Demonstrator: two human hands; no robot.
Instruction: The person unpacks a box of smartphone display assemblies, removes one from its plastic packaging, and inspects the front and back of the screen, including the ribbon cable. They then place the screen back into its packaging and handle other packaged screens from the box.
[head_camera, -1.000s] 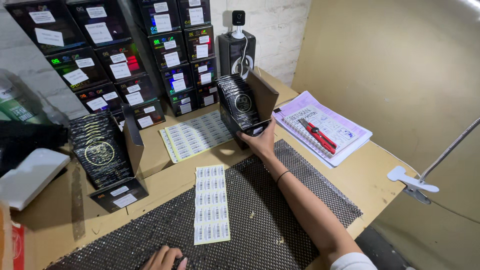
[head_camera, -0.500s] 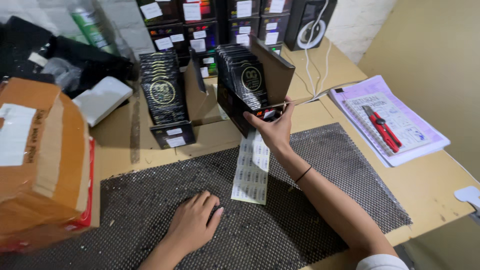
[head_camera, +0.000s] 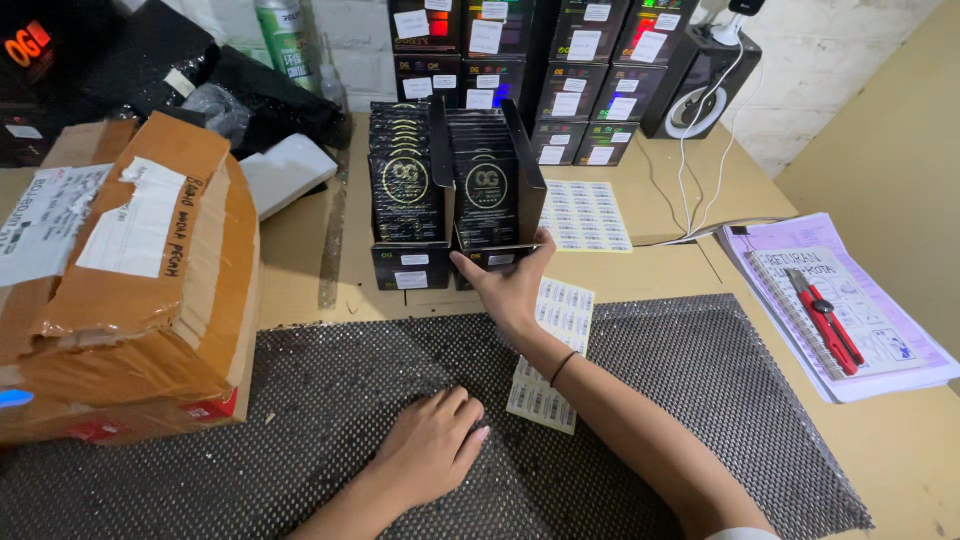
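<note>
My left hand (head_camera: 432, 447) lies palm down with fingers loosely curled, gripping nothing, on the black mesh mat (head_camera: 300, 400) that covers the near part of the desk (head_camera: 300, 260). Just right of the mat's middle, a barcode sticker sheet (head_camera: 552, 350) lies under my right forearm. Beyond the mat's far edge, my right hand (head_camera: 507, 283) grasps the front lip of the right display box (head_camera: 490, 195) of black packets, fingers spread across it. That box stands touching a second display box (head_camera: 405, 200) on its left. Left of the mat sits a taped cardboard carton (head_camera: 130, 280); right of it, a notebook (head_camera: 840, 310) bears a red cutter (head_camera: 825, 320).
</note>
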